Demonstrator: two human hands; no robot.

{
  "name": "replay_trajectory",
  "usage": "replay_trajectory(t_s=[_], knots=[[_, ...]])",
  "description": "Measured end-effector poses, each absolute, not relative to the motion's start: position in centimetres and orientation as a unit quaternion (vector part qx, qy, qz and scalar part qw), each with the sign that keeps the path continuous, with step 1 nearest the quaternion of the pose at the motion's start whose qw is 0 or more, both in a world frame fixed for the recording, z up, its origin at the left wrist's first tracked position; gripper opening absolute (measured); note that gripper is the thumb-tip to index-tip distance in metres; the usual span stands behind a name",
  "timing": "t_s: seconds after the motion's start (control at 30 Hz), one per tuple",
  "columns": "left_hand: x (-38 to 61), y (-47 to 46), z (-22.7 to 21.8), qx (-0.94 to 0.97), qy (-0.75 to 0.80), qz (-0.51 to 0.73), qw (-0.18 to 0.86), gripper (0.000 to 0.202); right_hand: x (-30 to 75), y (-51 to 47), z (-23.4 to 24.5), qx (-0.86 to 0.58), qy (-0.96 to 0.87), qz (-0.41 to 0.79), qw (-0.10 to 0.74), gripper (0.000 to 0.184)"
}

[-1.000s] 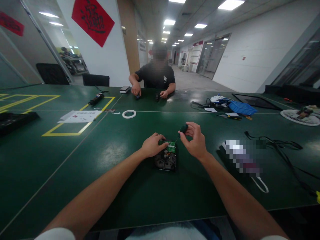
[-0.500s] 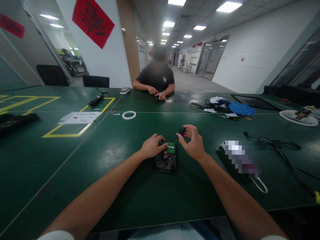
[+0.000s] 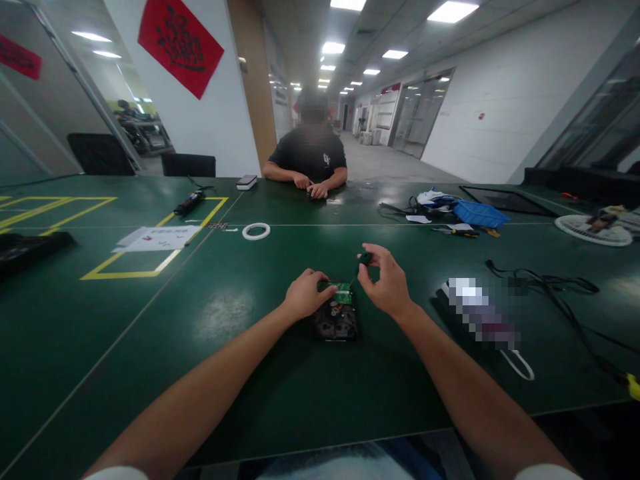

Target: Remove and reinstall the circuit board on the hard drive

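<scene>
An opened black electronic device (image 3: 336, 327) lies on the green table in front of me, with a green circuit board (image 3: 343, 293) at its far end. My left hand (image 3: 307, 295) grips the device's left side, its thumb over the edge of the board and the other fingers around the far left corner. Between thumb and fingers, my right hand (image 3: 387, 283) holds a screwdriver (image 3: 365, 258) by its dark handle. Its thin shaft slants down to the board's right edge; whether the tip touches anything I cannot tell.
A white ring (image 3: 256, 231) and a paper sheet (image 3: 159, 238) lie left. To the right are a pixelated object (image 3: 480, 313) with a white loop, black cables (image 3: 555, 287), a blue basket (image 3: 481, 215) and pliers (image 3: 457, 231). Another person (image 3: 310, 157) sits opposite, hands on a small dark item.
The device has turned slightly and its near end has shifted right. My right hand has tilted the screwdriver handle a little; my left hand keeps its grip.
</scene>
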State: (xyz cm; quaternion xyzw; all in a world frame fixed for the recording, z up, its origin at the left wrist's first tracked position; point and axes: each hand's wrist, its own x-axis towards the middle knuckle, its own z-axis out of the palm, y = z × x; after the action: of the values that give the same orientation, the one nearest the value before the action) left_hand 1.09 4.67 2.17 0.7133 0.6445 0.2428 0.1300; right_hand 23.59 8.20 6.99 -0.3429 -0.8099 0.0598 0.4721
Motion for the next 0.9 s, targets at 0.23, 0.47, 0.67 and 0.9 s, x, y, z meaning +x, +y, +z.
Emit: replay_trajectory(t_s=[0.23, 0.47, 0.67, 0.9], knots=[[1.8, 4.8, 2.0, 0.694, 0.643, 0.272, 0.173, 0.045, 24.4, 8.7, 7.1, -0.374, -0.798, 0.041, 0.471, 0.033], [-1.2, 5.7, 2.7, 0.724, 0.554, 0.271, 0.308, 0.041, 23.8, 8.4, 6.9, -0.371, -0.781, 0.073, 0.497, 0.034], [-1.4, 5.7, 2.4, 0.72, 0.533, 0.297, 0.332, 0.039, 23.4, 8.4, 6.4, -0.347, -0.788, 0.084, 0.502, 0.038], [-1.5, 5.9, 1.9, 0.715, 0.511, 0.316, 0.356, 0.035, 23.3, 9.0, 5.8, -0.367, -0.772, 0.073, 0.514, 0.041]])
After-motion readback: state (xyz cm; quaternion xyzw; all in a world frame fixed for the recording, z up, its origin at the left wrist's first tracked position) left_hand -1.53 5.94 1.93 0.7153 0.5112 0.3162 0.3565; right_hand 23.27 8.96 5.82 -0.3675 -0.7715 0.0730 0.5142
